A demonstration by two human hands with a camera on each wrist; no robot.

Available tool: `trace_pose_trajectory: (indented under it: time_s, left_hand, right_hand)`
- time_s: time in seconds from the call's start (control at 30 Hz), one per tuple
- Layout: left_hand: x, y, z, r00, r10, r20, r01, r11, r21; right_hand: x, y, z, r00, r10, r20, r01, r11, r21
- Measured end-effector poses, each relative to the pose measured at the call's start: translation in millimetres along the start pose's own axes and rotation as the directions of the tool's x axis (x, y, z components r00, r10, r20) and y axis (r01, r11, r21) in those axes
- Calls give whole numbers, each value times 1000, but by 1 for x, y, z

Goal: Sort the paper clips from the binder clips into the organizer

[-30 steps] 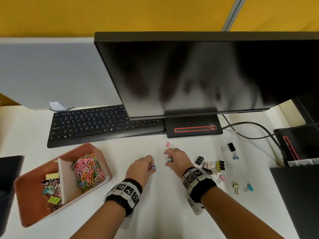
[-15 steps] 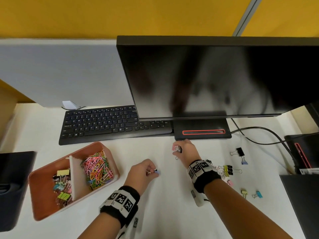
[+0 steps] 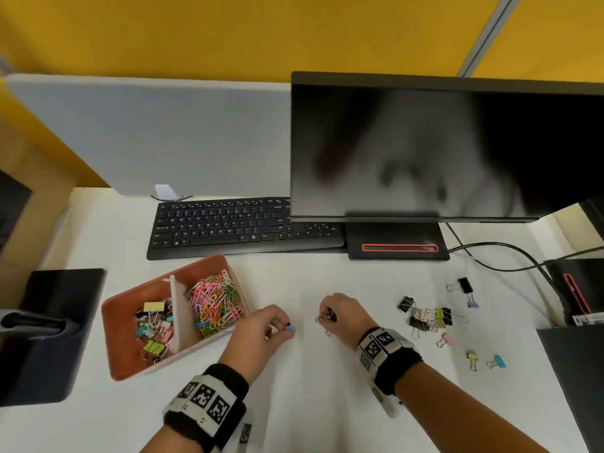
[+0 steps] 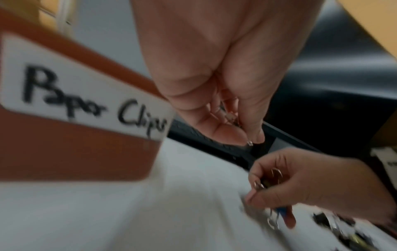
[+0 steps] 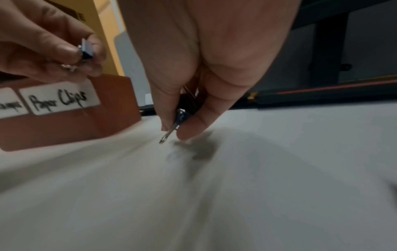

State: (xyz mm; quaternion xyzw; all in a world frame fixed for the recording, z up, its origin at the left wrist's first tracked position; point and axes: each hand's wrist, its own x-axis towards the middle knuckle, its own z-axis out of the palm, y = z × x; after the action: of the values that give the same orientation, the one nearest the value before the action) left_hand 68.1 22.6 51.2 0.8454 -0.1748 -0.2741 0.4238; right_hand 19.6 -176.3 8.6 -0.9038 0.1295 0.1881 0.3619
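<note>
An orange organizer sits at the left with a white divider; its right bin holds coloured paper clips, its left bin binder clips. A label reads "Paper Clips". My left hand pinches a small purple binder clip just right of the organizer. My right hand grips several binder clips, black and pink, with wire handles poking out. Loose binder clips lie in a cluster to its right.
A black keyboard and a monitor on its stand fill the back of the white desk. Cables run right. Dark objects sit at the left edge and right edge.
My right hand picked up the pink binder clip near the monitor stand and drew back toward me. My left hand kept hold of the purple clip and stayed near the organizer.
</note>
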Motion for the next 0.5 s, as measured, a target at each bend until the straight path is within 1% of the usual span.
trace_pose_trajectory:
  time_s: [0.1,0.17,0.27,0.33,0.37,0.4,0.43,0.5]
  left_hand:
    - [-16,1,-44,995,23,-98,-20,999,30]
    - [-28,-5,-81,979,-9,-205,21,998,56]
    - [-46,-30,-136,916,-113,-385,141,989,46]
    - [-56,-52,-166,874,-172,-454,210,977,33]
    - [-59,-63,-176,863,-209,-460,228,974,-15]
    - [-61,-71,-183,859,-260,-441,236,966,-109]
    - [-61,-74,-187,860,-316,-402,244,944,-220]
    - [-61,-76,-190,860,-412,-302,276,872,-403]
  right_hand:
    - [-5,-41,3,992,-124,-26,124,992,12]
    - [-6,-80,4,972,-234,-27,235,972,19]
    - [0,-152,16,929,-368,-26,369,929,28]
    - [9,-198,33,908,-417,-45,419,907,43]
    - [14,-218,42,909,-415,-46,417,907,53]
    - [19,-234,52,915,-401,-42,403,913,66]
    - [24,-247,62,927,-374,-32,375,924,77]
    - [30,-262,76,952,-305,3,303,949,83]
